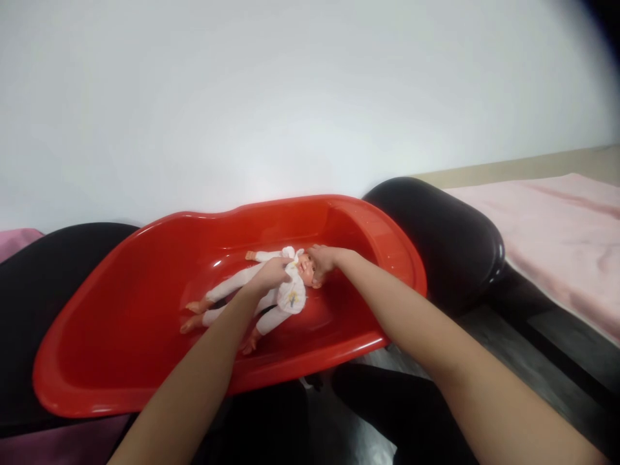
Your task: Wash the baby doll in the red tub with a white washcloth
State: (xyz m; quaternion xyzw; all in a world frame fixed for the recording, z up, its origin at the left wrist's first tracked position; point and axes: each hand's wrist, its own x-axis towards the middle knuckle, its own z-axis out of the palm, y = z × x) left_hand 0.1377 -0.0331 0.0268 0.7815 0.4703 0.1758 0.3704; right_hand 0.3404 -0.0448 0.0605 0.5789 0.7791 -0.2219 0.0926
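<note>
A baby doll [290, 298] in a white suit lies on its back inside a red plastic baby tub [145, 361], head toward the right. My left hand [271, 271] rests on the doll's chest with fingers curled over the white cloth near its neck. My right hand [322, 258] is closed around the top of the doll's head. The doll's bare feet point left, and one arm reaches toward the tub's far wall.
The tub rests across black padded furniture [450, 245] against a white wall [290, 97]. A pink towel or sheet [562, 232] covers a surface at the right. A bit of purple cloth [14, 240] shows at the far left.
</note>
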